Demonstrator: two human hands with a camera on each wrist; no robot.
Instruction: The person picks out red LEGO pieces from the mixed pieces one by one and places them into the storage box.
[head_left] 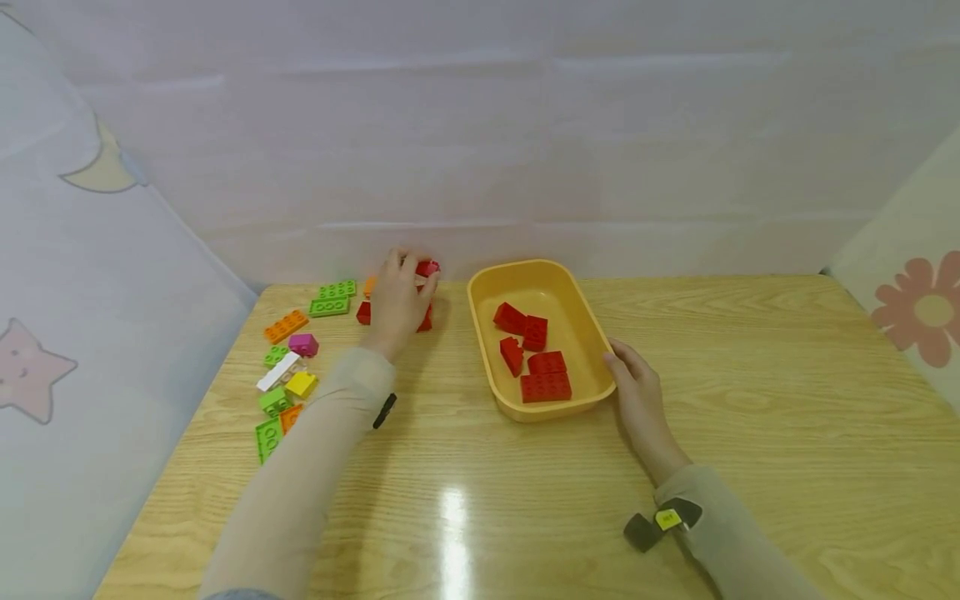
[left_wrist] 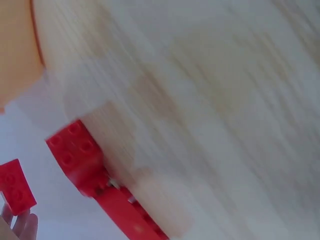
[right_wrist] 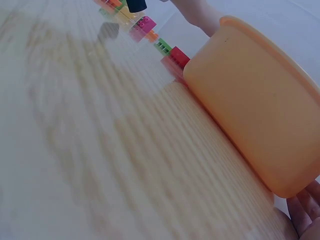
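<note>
My left hand is at the back of the table, left of the yellow-orange plastic tub. In the left wrist view its fingers hold a red toy brick, raised off the table. Beneath and around that hand lie more red bricks, partly hidden by it; one studded red brick touches a longer red piece. My right hand grips the tub's near right corner, fingertips at the rim. Inside the tub are several red bricks.
Left of my left arm lie loose bricks: green, orange, magenta, white and yellow. A pale cloth wall rises behind the wooden table.
</note>
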